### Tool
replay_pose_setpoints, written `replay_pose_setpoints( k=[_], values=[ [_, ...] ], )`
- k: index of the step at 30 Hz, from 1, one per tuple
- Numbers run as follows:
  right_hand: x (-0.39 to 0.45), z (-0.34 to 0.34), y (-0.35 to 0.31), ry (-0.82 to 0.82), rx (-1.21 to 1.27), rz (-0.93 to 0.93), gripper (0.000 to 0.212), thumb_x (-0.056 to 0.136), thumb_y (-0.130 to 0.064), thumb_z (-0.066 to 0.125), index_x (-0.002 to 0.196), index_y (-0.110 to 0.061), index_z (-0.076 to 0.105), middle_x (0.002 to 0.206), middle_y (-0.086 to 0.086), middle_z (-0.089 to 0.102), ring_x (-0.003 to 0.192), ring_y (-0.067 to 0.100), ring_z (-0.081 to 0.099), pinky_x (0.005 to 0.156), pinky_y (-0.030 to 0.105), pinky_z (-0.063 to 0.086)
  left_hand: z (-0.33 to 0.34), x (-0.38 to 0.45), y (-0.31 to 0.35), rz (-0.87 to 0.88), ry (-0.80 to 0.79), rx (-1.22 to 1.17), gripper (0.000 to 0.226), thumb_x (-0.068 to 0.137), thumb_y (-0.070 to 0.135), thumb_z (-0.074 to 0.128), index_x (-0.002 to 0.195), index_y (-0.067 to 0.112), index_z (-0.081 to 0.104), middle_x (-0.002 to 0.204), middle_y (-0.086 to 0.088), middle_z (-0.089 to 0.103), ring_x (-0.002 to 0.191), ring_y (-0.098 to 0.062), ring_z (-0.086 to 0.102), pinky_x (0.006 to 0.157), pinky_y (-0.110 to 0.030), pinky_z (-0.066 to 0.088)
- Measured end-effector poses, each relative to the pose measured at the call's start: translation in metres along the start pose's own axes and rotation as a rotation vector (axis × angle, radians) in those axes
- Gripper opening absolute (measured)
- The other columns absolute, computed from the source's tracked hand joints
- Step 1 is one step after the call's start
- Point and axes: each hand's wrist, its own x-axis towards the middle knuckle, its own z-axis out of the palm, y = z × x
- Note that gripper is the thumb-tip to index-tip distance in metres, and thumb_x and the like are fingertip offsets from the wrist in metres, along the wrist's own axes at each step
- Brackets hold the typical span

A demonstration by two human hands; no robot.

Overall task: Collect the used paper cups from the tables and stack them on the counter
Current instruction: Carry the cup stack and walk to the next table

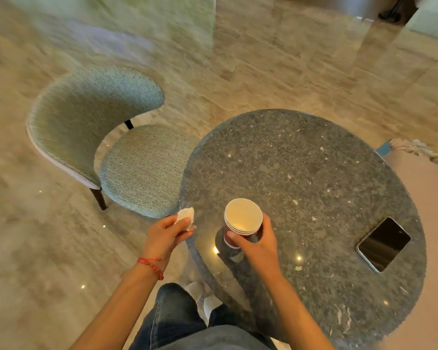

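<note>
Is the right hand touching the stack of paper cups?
Touching. The head view shows the right hand with thumb and fingers curled round the stack of paper cups above the table.

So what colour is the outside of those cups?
Dark red, with cream insides, on the stacked paper cups; the head view shows it.

Warm light, blurred, warped edges

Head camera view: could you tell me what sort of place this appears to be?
Probably a café or lobby seating area: a round stone table, an upholstered chair on polished marble floor, and stacked paper cups in the right hand.
</note>
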Motion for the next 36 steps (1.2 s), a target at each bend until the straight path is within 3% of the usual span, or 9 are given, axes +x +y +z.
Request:
replay_pose_setpoints(
  k=[6,14,20,30,36],
  values=[
    [0.003,-0.001,-0.007,-0.257,-0.017,-0.029,0.063,0.066,-0.015,0.085,0.113,-0.039,0.051,0.109,-0.018,0.060,0.094,-0.013,0.056,0.070,0.002,0.045,-0.022,-0.035,-0.018,0.038,0.225,-0.174,0.017,0.083,-0.001,0.061,0.067,0.006,0.066,0.056,-0.001,0.068,0.058,-0.009,0.067,0.056,-0.016,0.055],
    [-0.007,0.066,-0.019,-0.614,-0.088,-0.141,0.061,0.064,-0.010,0.085,0.110,-0.034,0.052,0.107,-0.015,0.061,0.094,-0.012,0.057,0.073,0.004,0.045,-0.085,-0.096,-0.033,0.136,0.527,-0.373,0.005,0.083,0.002,0.062,0.081,0.002,0.066,0.067,-0.007,0.070,0.061,-0.010,0.068,0.055,-0.015,0.053],
    [-0.041,0.132,-0.024,-0.876,-0.152,-0.195,0.062,0.061,-0.015,0.088,0.107,-0.037,0.052,0.104,-0.014,0.062,0.095,-0.010,0.058,0.078,0.006,0.045,-0.132,-0.153,-0.049,0.207,0.738,-0.525,0.006,0.084,0.000,0.060,0.081,0.001,0.065,0.080,-0.014,0.065,0.062,-0.010,0.068,0.058,-0.016,0.054],
    [-0.150,0.233,-0.023,-1.225,-0.205,-0.297,0.058,0.058,-0.035,0.083,0.108,-0.037,0.054,0.107,-0.015,0.063,0.099,-0.005,0.058,0.078,0.007,0.045,-0.219,-0.259,-0.096,0.314,1.046,-0.773,0.006,0.084,-0.001,0.060,0.079,0.000,0.064,0.081,-0.016,0.064,0.058,-0.007,0.067,0.058,-0.016,0.055],
    [-0.240,0.290,-0.006,-1.408,-0.180,-0.285,0.055,0.062,-0.008,0.086,0.104,-0.031,0.058,0.095,-0.020,0.067,0.087,-0.007,0.061,0.061,0.007,0.050,-0.282,-0.330,-0.140,0.357,1.201,-0.850,0.004,0.083,0.001,0.062,0.081,-0.001,0.065,0.084,-0.016,0.063,0.061,-0.009,0.067,0.057,-0.016,0.054]
  ],
)
